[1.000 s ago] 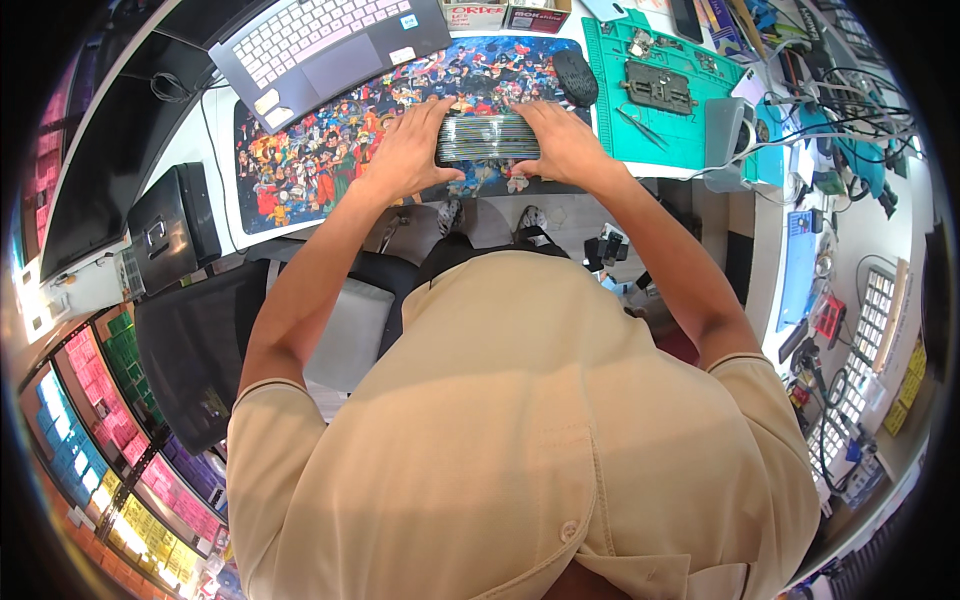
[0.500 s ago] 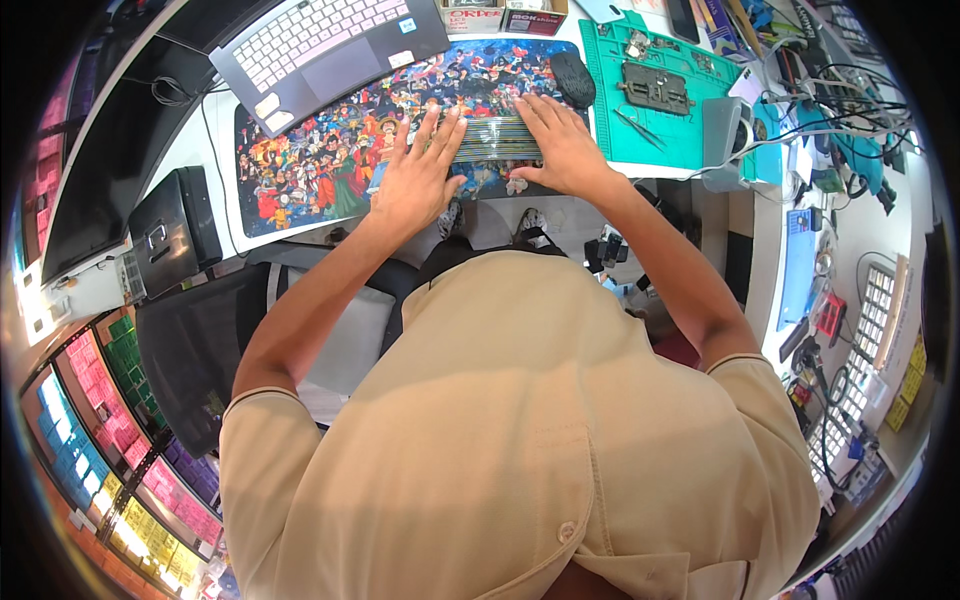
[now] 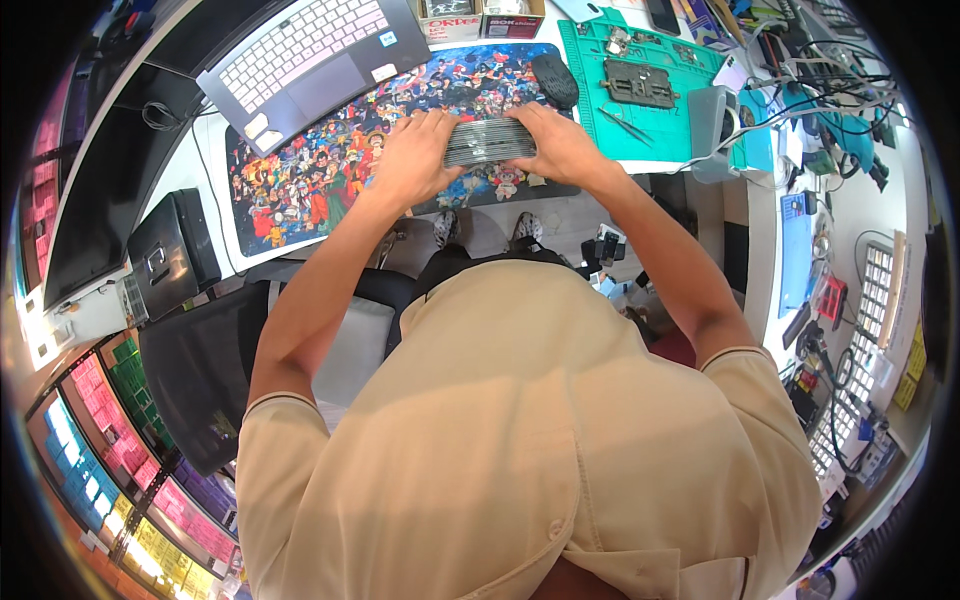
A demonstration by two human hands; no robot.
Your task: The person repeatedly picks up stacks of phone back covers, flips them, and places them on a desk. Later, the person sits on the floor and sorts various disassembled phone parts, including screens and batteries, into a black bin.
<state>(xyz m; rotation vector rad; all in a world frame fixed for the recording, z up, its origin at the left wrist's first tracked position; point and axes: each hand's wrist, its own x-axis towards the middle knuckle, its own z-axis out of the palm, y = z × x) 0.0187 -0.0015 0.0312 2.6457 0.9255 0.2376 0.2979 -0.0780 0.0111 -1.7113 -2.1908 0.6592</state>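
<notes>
A stack of thin, flat, glossy sheets point(image 3: 490, 143) with grey and dark edges is over the colourful illustrated desk mat point(image 3: 300, 180). My left hand point(image 3: 414, 160) is wrapped round its left end, thumb toward me and fingers at the far side. At the right end, my right hand point(image 3: 562, 148) grips it the same way, so the stack is squeezed between both hands. Whether its underside touches the mat is hidden. A black mouse point(image 3: 554, 82) lies just beyond my right hand.
An open laptop point(image 3: 318, 70) takes up the far left. Right of the mat, a green work mat point(image 3: 590, 60) carries a dark metal fixture point(image 3: 640, 83) and tweezers point(image 3: 625, 125). Small boxes point(image 3: 512, 22) stand at the back. Loose cables point(image 3: 830, 100) hang at the right.
My fingers were stretched out along the stack's two ends; now they curl round it. Its visible edges turned from yellowish striped to grey, and it appears thicker. My view shifted slightly.
</notes>
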